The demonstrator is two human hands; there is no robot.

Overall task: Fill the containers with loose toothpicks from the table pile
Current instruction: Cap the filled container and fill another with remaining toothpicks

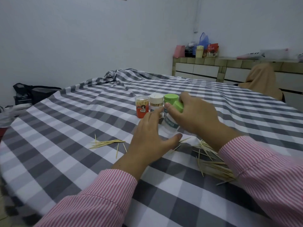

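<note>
Green-capped container (173,117) leans tilted between both hands: the right hand (195,117) curls round its lid, the left hand (150,136) rests against its body, fingers straight. Loose toothpicks (213,166) lie near the right sleeve (checked cloth (82,161) beneath), pale wall (82,38) behind.

No text reads cleanly. Tilted green-capped container (170,123) — teal label band, lettering upside down, illegible. Red container (142,108), just left of it — small barcode sticker and logo, unreadable.
</note>
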